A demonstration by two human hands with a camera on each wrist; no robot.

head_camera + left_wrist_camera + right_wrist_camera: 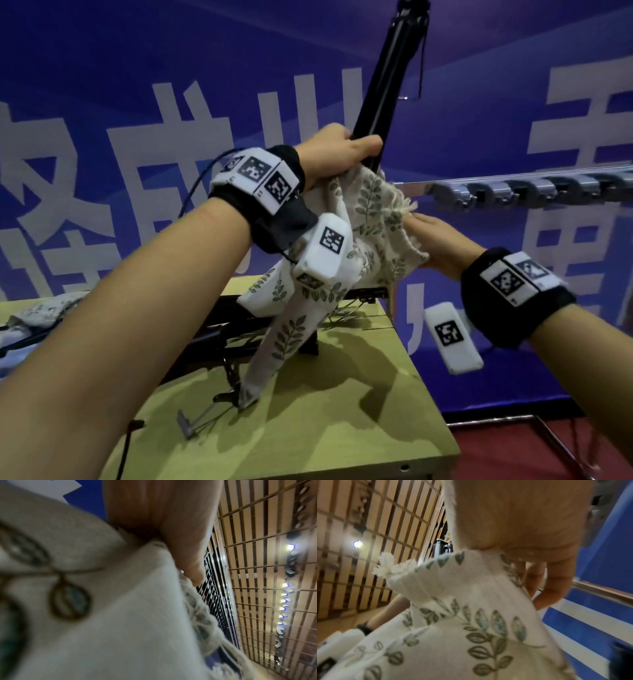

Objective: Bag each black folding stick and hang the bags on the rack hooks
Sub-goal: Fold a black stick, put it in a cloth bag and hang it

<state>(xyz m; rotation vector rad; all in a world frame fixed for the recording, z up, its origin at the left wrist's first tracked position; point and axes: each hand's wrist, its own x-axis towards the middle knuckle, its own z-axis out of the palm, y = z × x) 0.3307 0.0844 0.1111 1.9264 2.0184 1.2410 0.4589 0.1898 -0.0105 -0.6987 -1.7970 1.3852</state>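
A black folding stick (387, 75) stands tilted, its top high above and its lower part inside a white leaf-print bag (373, 212). My left hand (363, 147) grips the stick together with the bag's mouth. My right hand (428, 236) holds the frilled rim of the bag's mouth from the right side. The bag hangs down to the table. In the left wrist view the bag (120, 615) fills the frame under my left hand (171, 534). In the right wrist view, fingers of my right hand (539, 581) curl behind the bag (471, 628).
A metal rack bar with several grey hooks (507, 192) runs to the right at hand height. More black folding sticks (219, 329) lie across the yellow-green table (342, 428). Another printed bag (44, 311) lies at the table's far left. A blue banner stands behind.
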